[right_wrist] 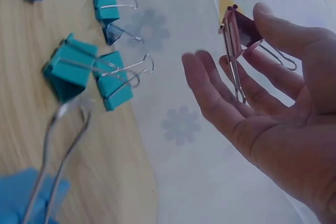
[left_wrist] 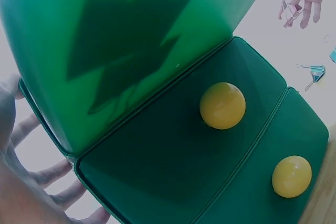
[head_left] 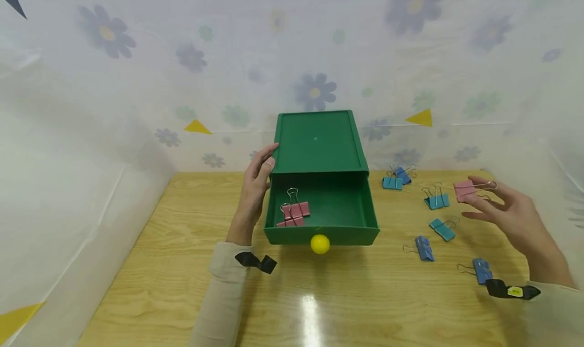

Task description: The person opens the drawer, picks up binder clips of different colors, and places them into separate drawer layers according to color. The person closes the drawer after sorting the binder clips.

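Note:
A pink binder clip (head_left: 464,190) is pinched between the thumb and fingers of my right hand (head_left: 515,215), raised above the table's right side. In the right wrist view the clip's (right_wrist: 247,29) wire handles stick out between the fingers. My left hand (head_left: 252,189) rests along the left side of a green drawer box (head_left: 316,144), its fingers fairly straight. The upper drawer (head_left: 339,210) is pulled out, and two pink binder clips (head_left: 296,210) lie in its left part. Yellow round knobs (left_wrist: 222,105) mark both drawer fronts in the left wrist view.
Right of the box, teal binder clips (head_left: 437,201) and blue binder clips (head_left: 424,248) lie scattered on the wooden table (head_left: 182,266). A flower-patterned white sheet (head_left: 255,47) hangs behind the table and along its sides.

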Demonstrator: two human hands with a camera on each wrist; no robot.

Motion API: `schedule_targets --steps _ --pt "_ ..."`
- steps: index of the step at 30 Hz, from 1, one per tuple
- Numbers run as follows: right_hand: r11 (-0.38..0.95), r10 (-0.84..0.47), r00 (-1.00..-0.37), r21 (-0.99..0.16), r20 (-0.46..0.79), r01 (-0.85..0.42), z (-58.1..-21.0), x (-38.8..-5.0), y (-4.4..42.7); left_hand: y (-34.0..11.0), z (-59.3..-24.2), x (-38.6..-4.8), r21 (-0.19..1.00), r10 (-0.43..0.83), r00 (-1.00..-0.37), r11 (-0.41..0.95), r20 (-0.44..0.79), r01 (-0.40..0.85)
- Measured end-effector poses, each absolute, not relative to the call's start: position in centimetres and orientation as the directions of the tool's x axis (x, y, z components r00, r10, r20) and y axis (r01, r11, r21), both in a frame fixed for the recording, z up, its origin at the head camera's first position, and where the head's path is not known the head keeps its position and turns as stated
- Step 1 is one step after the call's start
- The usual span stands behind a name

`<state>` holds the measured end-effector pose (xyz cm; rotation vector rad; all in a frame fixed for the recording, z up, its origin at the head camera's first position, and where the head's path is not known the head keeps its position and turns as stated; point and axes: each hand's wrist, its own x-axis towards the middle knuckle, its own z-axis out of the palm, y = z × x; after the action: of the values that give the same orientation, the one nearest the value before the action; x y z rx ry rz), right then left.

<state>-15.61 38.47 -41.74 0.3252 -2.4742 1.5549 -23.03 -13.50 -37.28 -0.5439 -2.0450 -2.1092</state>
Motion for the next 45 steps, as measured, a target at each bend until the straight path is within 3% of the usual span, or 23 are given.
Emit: schedule_targets --steps 5,11,17,23,29,45 --pt "0.268 -0.109 -0.952 -0.914 0.284 -0.304 -41.1 -15.7 37.7 -13.6 -37.3 -22.9 0.930 0.138 -0.920 -0.061 0.367 0.362" --pt "0.288 -0.076 -0.955 -0.911 0.286 -0.296 -40.0 -16.2 36.5 -14.0 -37.5 -22.9 0.930 0.130 -0.921 -0.065 0.367 0.362" --pt "0.090 -0.065 -0.962 -0.958 0.266 -0.271 -39.6 -16.5 35.8 -14.0 -37.4 -22.9 0.930 0.130 -0.920 -0.060 0.369 0.364" --pt "0.144 -0.028 -0.963 -0.952 0.268 -0.269 -39.7 -16.3 35.1 -13.9 -37.4 -22.9 0.929 0.127 -0.920 -0.053 0.370 0.366" --pt "0.090 0.028 -0.967 -0.964 0.255 -0.252 -39.6 -15.9 34.2 -13.6 -37.4 -22.9 0.930 0.127 -0.921 -0.035 0.367 0.366" --pt "0.088 0.113 -0.900 -0.906 0.421 -0.413 -38.8 -16.0 31.5 -13.6 -37.3 -22.9 0.927 0.133 -0.918 -0.033 0.374 0.373"
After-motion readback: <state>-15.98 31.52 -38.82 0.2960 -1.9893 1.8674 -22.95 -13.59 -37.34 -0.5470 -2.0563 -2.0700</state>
